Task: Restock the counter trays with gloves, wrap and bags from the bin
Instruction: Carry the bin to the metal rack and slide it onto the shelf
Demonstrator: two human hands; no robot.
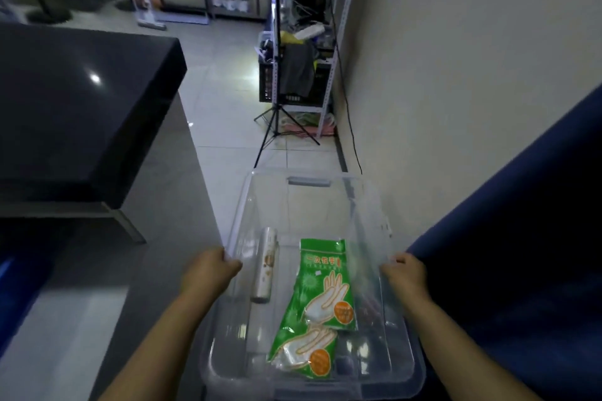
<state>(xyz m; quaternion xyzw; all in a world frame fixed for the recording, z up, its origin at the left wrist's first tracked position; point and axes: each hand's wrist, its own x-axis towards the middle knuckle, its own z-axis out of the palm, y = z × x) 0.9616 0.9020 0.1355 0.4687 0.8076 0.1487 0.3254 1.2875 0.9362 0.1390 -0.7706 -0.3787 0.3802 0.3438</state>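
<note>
You are looking down at a clear plastic bin (404, 378) held out in front of you, and everything here is placed relative to it. Your left hand (208, 270) is clamped on the bin's left rim, fingers curled over the edge, and your right hand (405, 273) is clamped the same way on its right rim. Inside the bin, along the left wall, lies a roll of wrap (265, 265) pointing away from you. To its right lie two green packs of gloves (321, 306) (printed with pale hand outlines and orange circles), the farther pack overlapping the nearer one. Left of the bin stands a dark glossy counter (81, 101). Beyond the bin, on the pale tiled floor, a black tripod (277, 114) stands before a cluttered metal shelf (329, 81). A blue surface (521, 238) rises on the bin's right.
</note>
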